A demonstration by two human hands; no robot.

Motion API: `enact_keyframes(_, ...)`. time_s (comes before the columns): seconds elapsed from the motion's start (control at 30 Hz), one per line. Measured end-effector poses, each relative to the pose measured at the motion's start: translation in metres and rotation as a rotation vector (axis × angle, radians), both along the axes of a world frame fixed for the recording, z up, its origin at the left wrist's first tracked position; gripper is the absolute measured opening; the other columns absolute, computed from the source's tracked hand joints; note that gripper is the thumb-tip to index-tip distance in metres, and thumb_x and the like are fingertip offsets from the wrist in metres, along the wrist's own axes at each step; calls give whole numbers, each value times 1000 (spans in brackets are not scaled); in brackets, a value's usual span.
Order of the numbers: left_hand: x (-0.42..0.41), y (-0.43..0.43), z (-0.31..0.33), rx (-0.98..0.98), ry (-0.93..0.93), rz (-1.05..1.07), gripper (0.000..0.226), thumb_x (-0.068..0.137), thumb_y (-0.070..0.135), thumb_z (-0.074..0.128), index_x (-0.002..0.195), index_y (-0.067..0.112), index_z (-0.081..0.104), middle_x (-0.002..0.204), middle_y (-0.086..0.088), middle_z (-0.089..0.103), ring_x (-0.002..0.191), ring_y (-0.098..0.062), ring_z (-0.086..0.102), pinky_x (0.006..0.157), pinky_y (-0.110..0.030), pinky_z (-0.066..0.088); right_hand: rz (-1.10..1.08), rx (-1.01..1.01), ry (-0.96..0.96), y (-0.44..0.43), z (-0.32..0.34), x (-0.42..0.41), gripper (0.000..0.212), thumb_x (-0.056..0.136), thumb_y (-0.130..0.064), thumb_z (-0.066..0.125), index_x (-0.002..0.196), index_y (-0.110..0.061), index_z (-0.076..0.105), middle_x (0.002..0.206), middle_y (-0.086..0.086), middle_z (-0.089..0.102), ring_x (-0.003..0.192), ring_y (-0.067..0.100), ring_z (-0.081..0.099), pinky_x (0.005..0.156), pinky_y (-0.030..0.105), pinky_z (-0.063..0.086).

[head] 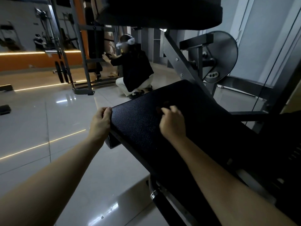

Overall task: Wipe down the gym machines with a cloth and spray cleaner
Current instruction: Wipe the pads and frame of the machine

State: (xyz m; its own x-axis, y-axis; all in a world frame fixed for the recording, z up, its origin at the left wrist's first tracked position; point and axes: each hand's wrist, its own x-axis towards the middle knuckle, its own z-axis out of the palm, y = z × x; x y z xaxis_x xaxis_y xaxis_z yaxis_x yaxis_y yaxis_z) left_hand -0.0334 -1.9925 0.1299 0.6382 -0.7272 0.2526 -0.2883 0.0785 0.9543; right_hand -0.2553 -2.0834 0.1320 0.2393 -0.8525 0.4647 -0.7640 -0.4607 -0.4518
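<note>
A black textured seat pad (171, 128) of a gym machine slopes across the middle of the view. My left hand (101, 121) grips its near left corner, thumb on top and fingers under the edge. My right hand (172, 123) lies on top of the pad with curled fingers, bunching what looks like a dark cloth (160, 109). The cloth barely stands out from the pad in the dim light. No spray bottle is in view.
A second black pad (162, 12) hangs overhead, on a grey frame (180, 57) with a round cam plate (223, 54). Another person (133, 69) crouches beyond the pad at a weight rack (84, 62). Glossy tiled floor (48, 119) lies to the left, a glass wall (268, 46) to the right.
</note>
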Motion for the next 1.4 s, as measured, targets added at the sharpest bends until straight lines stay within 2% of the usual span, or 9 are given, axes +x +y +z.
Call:
enact_keyframes(0.17, -13, 5, 5, 77, 212, 214, 63, 96, 58, 59, 138, 15, 41, 126, -12, 56, 110, -30, 59, 98, -50, 54, 399, -88, -33, 82, -13, 33, 45, 89, -21, 40, 120, -10, 71, 132, 19, 60, 117, 39, 56, 107, 49, 42)
enact_keyframes(0.3, -43, 14, 11, 123, 586, 162, 96, 80, 58, 79, 148, 10, 32, 130, -11, 51, 107, -30, 58, 62, -38, 55, 728, -186, 113, 84, -15, -9, 39, 94, -20, 48, 127, -15, 68, 138, 7, 58, 124, 28, 54, 109, 41, 40)
enact_keyframes(0.47, -58, 14, -11, 148, 615, 53, 96, 60, 55, 93, 136, 15, 50, 120, -8, 69, 95, -25, 73, 52, -30, 58, 170, -103, 186, -7, -17, -77, 41, 100, -23, 44, 139, -23, 57, 147, 9, 50, 134, 29, 47, 111, 41, 33)
enact_keyframes(0.67, -61, 24, -14, 184, 523, -40, 72, 78, 51, 83, 133, 16, 52, 118, -7, 70, 99, -24, 70, 76, -39, 60, -142, 131, -40, -3, -6, -62, 40, 100, -21, 45, 138, -18, 60, 136, 12, 52, 122, 32, 53, 102, 42, 46)
enact_keyframes(0.83, -65, 27, -16, 153, 519, -43, 68, 81, 50, 80, 132, 14, 52, 120, -9, 70, 105, -27, 69, 72, -36, 58, 146, -115, -46, 95, -27, -11, 40, 81, -18, 46, 111, -11, 72, 121, 19, 63, 105, 42, 58, 96, 47, 49)
enact_keyframes(1.03, -63, 30, -20, 128, 477, -39, 79, 76, 56, 82, 136, 12, 54, 120, -9, 70, 98, -22, 72, 51, -24, 55, 653, -296, 123, 131, -40, -42, 31, 85, -15, 60, 113, -16, 73, 137, 9, 57, 128, 30, 49, 115, 42, 32)
enact_keyframes(1.2, -54, 29, -25, 116, 447, -37, 109, 50, 72, 85, 136, 15, 50, 123, -6, 68, 102, -23, 71, 53, -27, 58, 248, -203, 84, 47, -38, -79, 38, 96, -27, 47, 130, -25, 63, 143, 7, 52, 131, 29, 48, 108, 50, 39)
enact_keyframes(1.3, -57, 31, -23, 119, 455, -60, 94, 62, 68, 85, 133, 15, 53, 121, -7, 70, 104, -24, 71, 63, -32, 58, -95, 8, 118, -19, -32, -110, 40, 100, -28, 50, 140, -32, 55, 152, 7, 42, 141, 31, 37, 115, 56, 30)
enact_keyframes(1.4, -64, 33, -19, 106, 459, -76, 49, 82, 53, 79, 113, 20, 59, 114, -7, 70, 108, -27, 68, 72, -35, 57, -243, 126, 11, -40, -27, -126, 42, 100, -27, 51, 142, -25, 55, 151, 12, 44, 137, 35, 42, 114, 50, 35)
